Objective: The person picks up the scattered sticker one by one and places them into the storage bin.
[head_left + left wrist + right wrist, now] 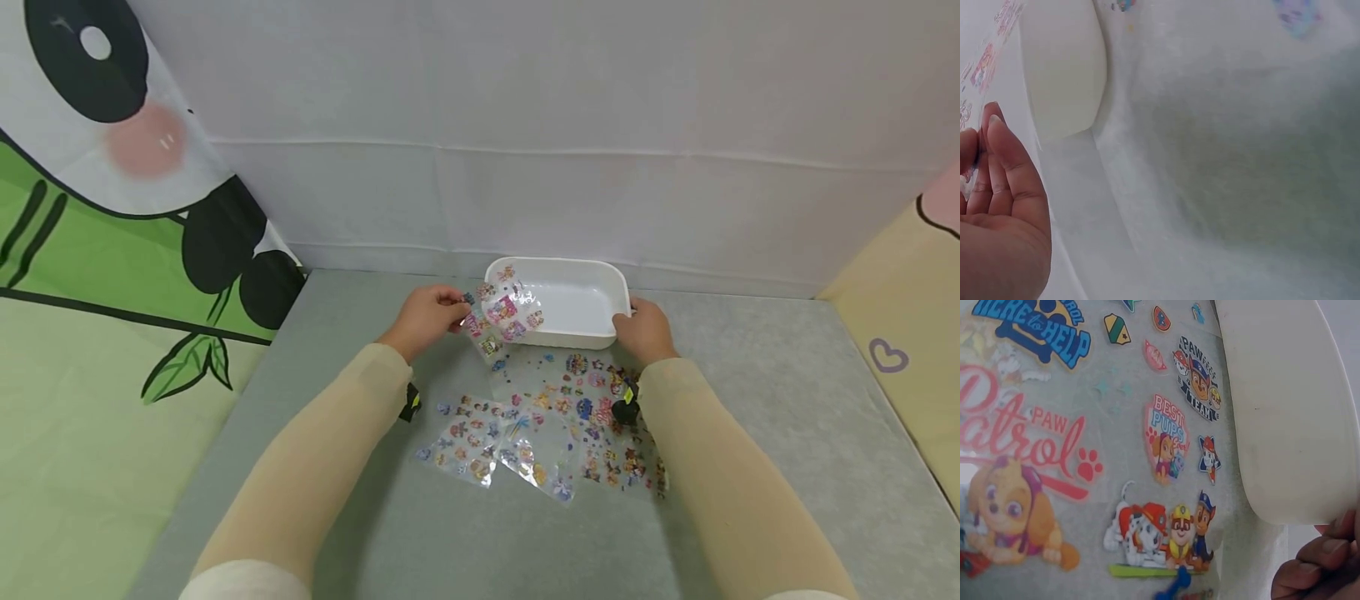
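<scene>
My left hand pinches a clear sticker sheet with small colourful pictures, held over the left end of a white plastic tray. In the left wrist view, thumb and fingertips of that hand meet on the edge of the sheet. The right hand grips the tray's right end at the rim. The right wrist view shows curled fingers of this hand by the corner of the tray wall. The tray's visible inside is bare.
Several clear sticker sheets lie spread and overlapping on the grey table in front of the tray. Cartoon dog stickers show on one of them. A white cloth backdrop hangs close behind the tray.
</scene>
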Demonstrator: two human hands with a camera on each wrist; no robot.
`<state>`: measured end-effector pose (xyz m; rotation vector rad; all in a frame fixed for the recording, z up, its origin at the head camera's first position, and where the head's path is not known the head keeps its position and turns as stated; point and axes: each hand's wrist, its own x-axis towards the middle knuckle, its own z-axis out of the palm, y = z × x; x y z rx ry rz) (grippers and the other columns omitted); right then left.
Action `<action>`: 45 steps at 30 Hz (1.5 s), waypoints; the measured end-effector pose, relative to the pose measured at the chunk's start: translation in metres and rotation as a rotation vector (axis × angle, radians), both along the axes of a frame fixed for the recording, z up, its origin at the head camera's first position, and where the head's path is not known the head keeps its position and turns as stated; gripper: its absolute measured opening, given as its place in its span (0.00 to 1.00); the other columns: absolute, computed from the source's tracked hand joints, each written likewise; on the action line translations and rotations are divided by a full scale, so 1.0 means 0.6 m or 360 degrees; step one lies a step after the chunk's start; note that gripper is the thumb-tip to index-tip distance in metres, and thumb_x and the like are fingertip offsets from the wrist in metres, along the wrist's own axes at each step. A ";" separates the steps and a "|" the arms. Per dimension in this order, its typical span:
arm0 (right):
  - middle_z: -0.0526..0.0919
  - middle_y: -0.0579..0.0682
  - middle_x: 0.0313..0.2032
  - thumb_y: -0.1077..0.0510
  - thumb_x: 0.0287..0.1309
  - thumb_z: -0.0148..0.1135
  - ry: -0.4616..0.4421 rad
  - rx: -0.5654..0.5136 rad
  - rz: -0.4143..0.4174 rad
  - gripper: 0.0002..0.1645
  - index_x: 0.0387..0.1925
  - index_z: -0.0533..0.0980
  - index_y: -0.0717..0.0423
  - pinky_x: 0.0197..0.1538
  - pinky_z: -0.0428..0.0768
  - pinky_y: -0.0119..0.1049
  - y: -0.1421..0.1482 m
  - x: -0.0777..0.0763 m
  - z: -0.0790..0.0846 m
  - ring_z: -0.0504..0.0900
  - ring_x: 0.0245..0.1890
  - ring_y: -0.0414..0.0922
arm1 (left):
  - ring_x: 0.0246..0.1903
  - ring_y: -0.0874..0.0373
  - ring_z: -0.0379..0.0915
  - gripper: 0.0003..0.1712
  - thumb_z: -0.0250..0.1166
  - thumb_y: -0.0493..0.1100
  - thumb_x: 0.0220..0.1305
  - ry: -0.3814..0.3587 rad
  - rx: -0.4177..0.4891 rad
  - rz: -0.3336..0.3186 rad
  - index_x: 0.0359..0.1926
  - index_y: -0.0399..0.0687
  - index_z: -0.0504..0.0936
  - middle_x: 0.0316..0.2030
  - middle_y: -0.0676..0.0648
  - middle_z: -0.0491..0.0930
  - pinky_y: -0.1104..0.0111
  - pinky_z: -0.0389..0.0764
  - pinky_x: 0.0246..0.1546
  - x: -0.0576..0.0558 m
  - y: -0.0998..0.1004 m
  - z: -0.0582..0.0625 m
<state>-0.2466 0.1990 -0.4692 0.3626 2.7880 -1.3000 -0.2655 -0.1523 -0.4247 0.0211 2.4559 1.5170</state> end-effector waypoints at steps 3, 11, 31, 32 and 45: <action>0.75 0.71 0.62 0.57 0.74 0.48 0.0006 0.0004 -0.0003 0.32 0.71 0.64 0.72 0.56 0.78 0.57 0.000 0.000 -0.002 0.77 0.58 0.64 | 0.42 0.48 0.83 0.12 0.64 0.43 0.74 0.0006 0.0002 0.0008 0.52 0.42 0.83 0.44 0.43 0.84 0.49 0.80 0.55 -0.011 0.013 0.006; 0.75 0.71 0.63 0.57 0.74 0.48 -0.0011 -0.0001 -0.0007 0.32 0.72 0.64 0.72 0.58 0.77 0.58 0.001 -0.003 -0.003 0.77 0.59 0.64 | 0.41 0.51 0.82 0.11 0.63 0.41 0.75 0.0033 0.0003 0.0014 0.52 0.40 0.83 0.43 0.43 0.84 0.50 0.81 0.53 -0.049 0.034 0.008; 0.74 0.71 0.64 0.56 0.73 0.48 -0.0011 -0.0002 -0.0014 0.33 0.72 0.63 0.72 0.59 0.77 0.57 0.008 -0.006 -0.006 0.76 0.60 0.64 | 0.32 0.55 0.81 0.06 0.63 0.35 0.73 0.0209 0.0323 0.0471 0.44 0.36 0.84 0.36 0.43 0.82 0.62 0.85 0.39 -0.044 0.136 -0.009; 0.74 0.71 0.64 0.56 0.73 0.48 -0.0011 -0.0001 -0.0012 0.33 0.72 0.64 0.72 0.59 0.77 0.57 0.008 -0.006 -0.006 0.76 0.60 0.64 | 0.32 0.55 0.81 0.06 0.63 0.35 0.73 0.0210 0.0298 0.0479 0.44 0.36 0.84 0.36 0.43 0.83 0.63 0.85 0.38 -0.044 0.137 -0.011; 0.74 0.71 0.64 0.56 0.73 0.48 -0.0034 -0.0010 -0.0010 0.32 0.71 0.64 0.73 0.60 0.76 0.58 0.003 -0.003 0.001 0.75 0.60 0.64 | 0.37 0.55 0.77 0.07 0.63 0.42 0.73 0.0368 -0.0395 0.0245 0.42 0.45 0.85 0.37 0.49 0.82 0.63 0.78 0.38 -0.037 0.152 -0.020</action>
